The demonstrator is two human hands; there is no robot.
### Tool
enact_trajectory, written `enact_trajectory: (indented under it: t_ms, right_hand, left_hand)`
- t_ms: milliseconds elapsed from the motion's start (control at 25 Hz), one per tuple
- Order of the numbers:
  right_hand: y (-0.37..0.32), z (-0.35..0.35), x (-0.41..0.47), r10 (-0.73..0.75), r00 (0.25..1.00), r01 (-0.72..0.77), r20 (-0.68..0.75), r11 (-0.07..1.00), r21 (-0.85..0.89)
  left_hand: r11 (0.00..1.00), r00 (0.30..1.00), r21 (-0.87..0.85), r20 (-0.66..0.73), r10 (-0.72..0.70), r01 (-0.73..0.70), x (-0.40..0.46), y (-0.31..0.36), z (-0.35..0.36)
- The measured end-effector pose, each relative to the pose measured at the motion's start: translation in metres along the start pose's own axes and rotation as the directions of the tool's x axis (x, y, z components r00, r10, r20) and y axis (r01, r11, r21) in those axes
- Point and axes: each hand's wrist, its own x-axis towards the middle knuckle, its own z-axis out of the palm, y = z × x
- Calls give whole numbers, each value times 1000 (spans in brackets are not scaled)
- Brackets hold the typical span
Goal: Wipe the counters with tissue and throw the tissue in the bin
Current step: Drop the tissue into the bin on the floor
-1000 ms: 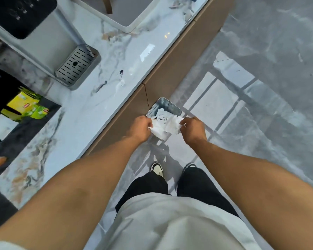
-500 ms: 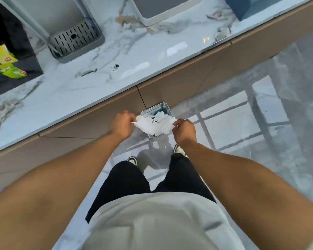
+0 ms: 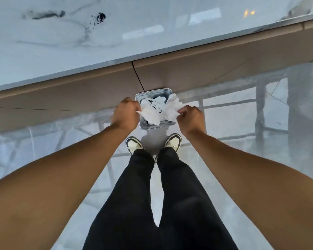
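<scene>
Both hands, left hand (image 3: 125, 115) and right hand (image 3: 191, 119), pinched shut on crumpled white tissue (image 3: 159, 112), stretched between them directly over small grey rectangular metal bin (image 3: 153, 125) on glossy grey floor (image 3: 242, 123). Bin sits against tan cabinet front below white marble tabletop (image 3: 61, 51). More tissue inside bin.

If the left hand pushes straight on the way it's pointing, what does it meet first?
Likely the crumpled white tissue it is gripping, then the open metal bin below; depth from this head view is unclear. The left hand points toward the bin.

Tissue (image 3: 156, 112) and hands hide the bin's (image 3: 152, 92) inside.
</scene>
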Motion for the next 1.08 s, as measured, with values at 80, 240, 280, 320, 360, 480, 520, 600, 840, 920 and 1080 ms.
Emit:
enact_trajectory:
  t_ms: [80, 240, 280, 320, 360, 480, 520, 600, 840, 920, 1080]
  right_hand:
    - [12, 29, 27, -16, 1000, 17, 27, 999, -41]
    - [35, 85, 69, -35, 998, 41, 59, 995, -96]
    - [41, 99, 78, -37, 997, 43, 62, 994, -101]
    - [45, 112, 85, -39, 997, 46, 68, 994, -104]
    - [48, 124, 92, -45, 996, 53, 76, 993, -104]
    - [53, 152, 111, -68, 993, 78, 96, 991, -111]
    - [53, 159, 116, -69, 993, 79, 97, 991, -106]
    - [52, 169, 124, -72, 992, 82, 101, 992, -94]
    - [51, 180, 135, -71, 987, 87, 147, 991, -104]
    - [49, 178, 133, -66, 981, 88, 180, 990, -113]
    - [41, 164, 124, -68, 973, 88, 222, 993, -84]
  left_hand:
    - [1000, 1000, -8, 10, -19, 20, 24, -13, 33]
    - [997, 998, -50, -5, -59, 59, 60, -35, 93]
    - [994, 996, -59, -12, -90, 89, 68, -40, 108]
    - [989, 991, -74, -16, -132, 131, 75, -43, 122]
    - [981, 985, -92, -18, -173, 171, 82, -46, 135]
    - [964, 971, -128, -15, -238, 234, 97, -52, 163]
    - [959, 967, -137, -11, -253, 249, 101, -53, 169]
    - [946, 957, -155, -4, -289, 285, 108, -56, 179]
    - [945, 958, -165, 17, -285, 283, 120, -62, 182]
    - [949, 962, -157, 33, -271, 273, 119, -62, 178]
    - [954, 967, -161, 39, -251, 254, 110, -57, 166]
